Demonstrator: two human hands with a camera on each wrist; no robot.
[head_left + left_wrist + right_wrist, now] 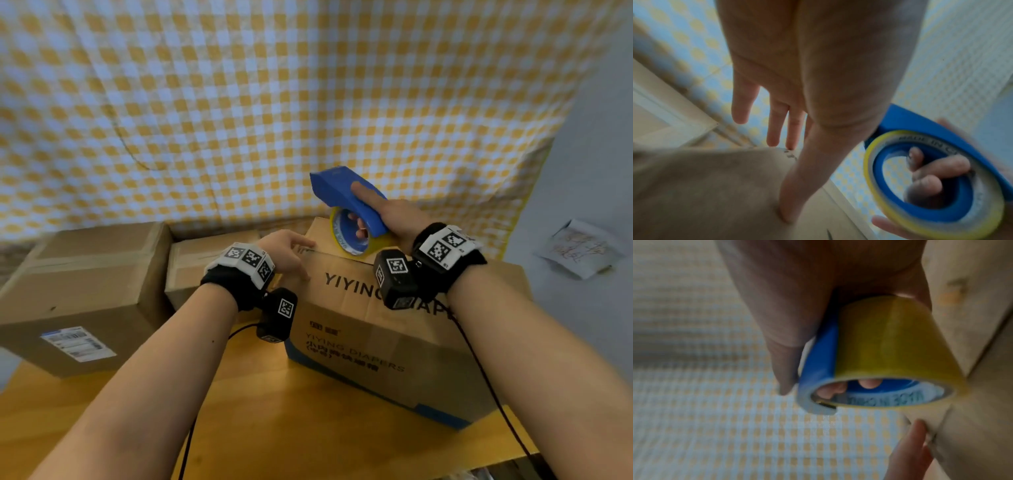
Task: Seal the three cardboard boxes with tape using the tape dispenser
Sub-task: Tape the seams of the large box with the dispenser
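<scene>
Table: bare wooden top [274, 411] nearest the camera, open room at 6 o'clock between the forearms, black cables trailing off the front edge.
Printed box: cardboard box [394, 342] at 4 o'clock on the table, its near corner jutting toward us; top flap reads "YIYING", then "DIAPE..." half hidden behind the wrist camera; the front face repeats "YIYING DIAPERS" in faint print with blurred characters beneath, a blue band along the bottom edge.
Left hand: left hand [287, 253] at the box's far left top corner, fingers straight and relaxed, thumb tip pressed onto the flap, gripping nothing.
Right hand: right hand [394, 219] wrapped on the tape dispenser [346, 195], index finger laid along the blue cover, other fingers curled through the roll's core.
Tape: yellowish roll [937, 186] sits right at the box's top, whether touching I cannot tell; the core reads "MADE IN C...", the rest cut off.
Labelled box: larger box [78, 301] at 9 o'clock, taped on top, white shipping label on its near face, print too blurred to read.
Middle box: smaller box [212, 263] wedged between the two, touching the large one.
Backdrop: yellow-and-white checked cloth [239, 102] hanging close behind all three boxes.
Far right: crumpled paper [579, 250] with red writing, unreadable, at 3 o'clock off the table.
</scene>
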